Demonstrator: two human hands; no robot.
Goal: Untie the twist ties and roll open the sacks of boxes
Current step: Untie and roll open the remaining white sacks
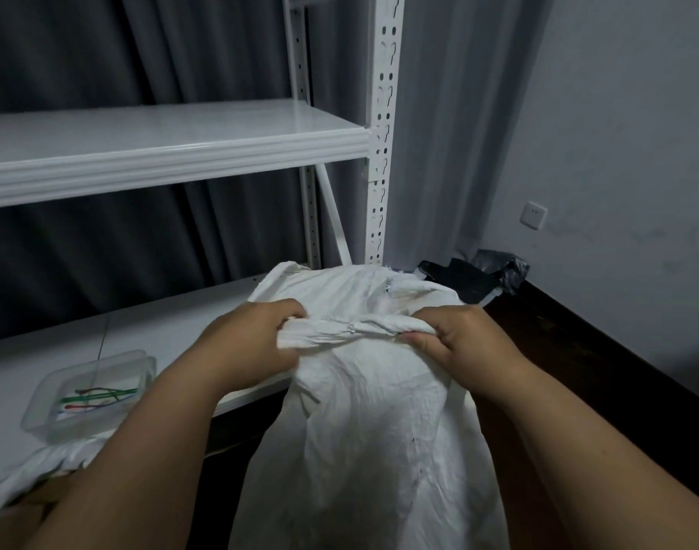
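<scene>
Fingers [290,311] of both hands curl (knuckles up) round sack [363,410] rim.

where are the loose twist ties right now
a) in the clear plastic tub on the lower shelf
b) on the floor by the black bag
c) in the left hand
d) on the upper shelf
a: the coloured twist ties lie inside the clear plastic tub on the lower shelf.

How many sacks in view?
2. One sack stands in front of the person, its rolled top gripped by the left hand and right hand. A second sack lies at lower left, partly hidden by the left arm. Others may be out of frame.
</scene>
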